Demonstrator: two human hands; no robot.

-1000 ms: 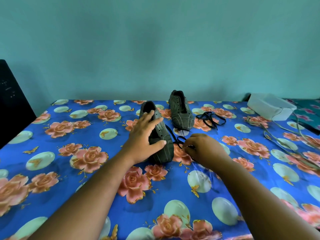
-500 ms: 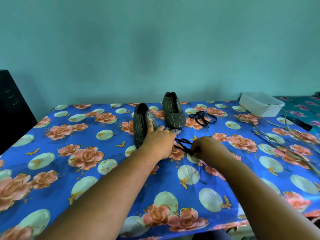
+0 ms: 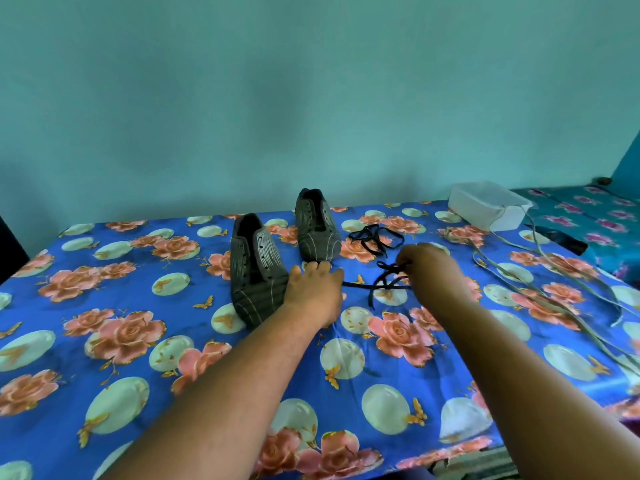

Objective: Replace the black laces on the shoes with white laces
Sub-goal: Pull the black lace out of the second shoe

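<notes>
Blue flowered cloth [image 3: 104, 271] is spread across the lower frame. Left of centre a grey striped shoe [image 3: 254, 271] is seen, its eyelets bare. Beside its toe the left hand [image 3: 313, 292] is rested flat, fingers straight. Behind lies a second shoe [image 3: 317, 225]. A black lace [image 3: 384, 282] is pinched by the right hand [image 3: 427, 271]; another black lace [image 3: 374, 237] lies above. White laces [image 3: 540, 292] are trailed at right.

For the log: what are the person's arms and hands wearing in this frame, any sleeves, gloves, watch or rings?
Both forearms are bare for as far as the frame shows them; no sleeve edge comes into view. The left hand and the right hand are ungloved. No watch, bracelet or band shows at either wrist, and no ring is visible, though most of the fingers are turned away from the camera.
</notes>
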